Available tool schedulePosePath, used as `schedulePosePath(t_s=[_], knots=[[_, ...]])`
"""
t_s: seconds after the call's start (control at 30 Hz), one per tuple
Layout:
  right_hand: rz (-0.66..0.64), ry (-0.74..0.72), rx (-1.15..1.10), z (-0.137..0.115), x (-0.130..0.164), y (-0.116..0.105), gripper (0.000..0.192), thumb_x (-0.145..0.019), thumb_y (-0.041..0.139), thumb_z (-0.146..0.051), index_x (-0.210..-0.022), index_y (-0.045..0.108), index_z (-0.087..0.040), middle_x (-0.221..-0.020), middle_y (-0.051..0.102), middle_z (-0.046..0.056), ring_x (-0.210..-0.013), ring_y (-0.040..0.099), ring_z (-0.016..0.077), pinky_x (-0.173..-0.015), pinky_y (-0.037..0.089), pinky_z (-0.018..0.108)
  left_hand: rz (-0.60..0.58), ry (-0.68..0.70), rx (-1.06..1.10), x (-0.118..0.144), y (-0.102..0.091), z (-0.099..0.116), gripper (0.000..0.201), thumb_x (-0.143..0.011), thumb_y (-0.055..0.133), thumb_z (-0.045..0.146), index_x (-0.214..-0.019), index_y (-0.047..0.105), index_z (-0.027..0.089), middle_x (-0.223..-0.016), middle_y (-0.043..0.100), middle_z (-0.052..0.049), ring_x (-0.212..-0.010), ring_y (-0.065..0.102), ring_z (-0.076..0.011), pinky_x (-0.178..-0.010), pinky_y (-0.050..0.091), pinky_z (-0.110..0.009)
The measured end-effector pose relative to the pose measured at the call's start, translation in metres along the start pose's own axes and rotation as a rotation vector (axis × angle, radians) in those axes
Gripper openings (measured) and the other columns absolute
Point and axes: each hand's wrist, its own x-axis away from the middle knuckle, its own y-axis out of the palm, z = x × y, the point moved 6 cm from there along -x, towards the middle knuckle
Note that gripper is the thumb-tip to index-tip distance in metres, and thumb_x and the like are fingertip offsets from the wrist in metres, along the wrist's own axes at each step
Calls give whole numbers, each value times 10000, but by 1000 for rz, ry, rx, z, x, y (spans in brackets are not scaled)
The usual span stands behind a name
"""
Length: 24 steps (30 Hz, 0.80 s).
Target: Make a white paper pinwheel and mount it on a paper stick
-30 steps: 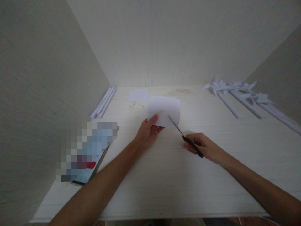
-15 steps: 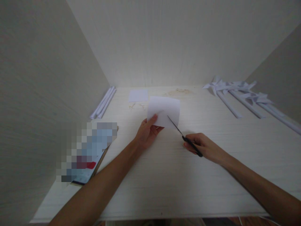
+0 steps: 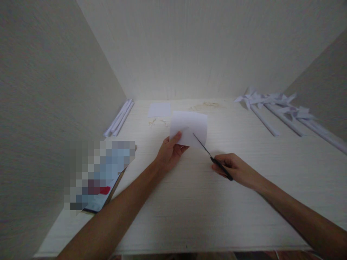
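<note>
A white sheet of paper [image 3: 189, 121], slightly curved, is pinched at its lower left by my left hand [image 3: 170, 151], thumb on top and fingers beneath. My right hand [image 3: 230, 167] is closed around the black handles of a pair of scissors [image 3: 221, 167]. The thin blades point up and left, and their tip lies at the lower right part of the sheet. Whether the blades are parted cannot be made out. A faint line shows on the paper near my left thumb.
Several rolled paper sticks [image 3: 119, 118] lie along the left wall. A square paper sheet [image 3: 159, 109] and some thin tan strands [image 3: 157, 122] are behind my left hand. Paper pinwheels on sticks [image 3: 279, 104] lie at the right. A partly blurred phone or tablet [image 3: 99, 204] sits beside my left forearm.
</note>
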Motion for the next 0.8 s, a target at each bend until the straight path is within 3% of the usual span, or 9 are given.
schedulePosePath(t_s=[0.8], knots=[[7,7,8,0,1,0,388,-737,527,-457,-529,340,-189,-485,286,-66,-438,254,60,-407,188,223,-2,0,-24,1,-1,0,101,-775,523,125,-791,620,108,-796,678,-54,-708,639,-125,-728,526,-268]])
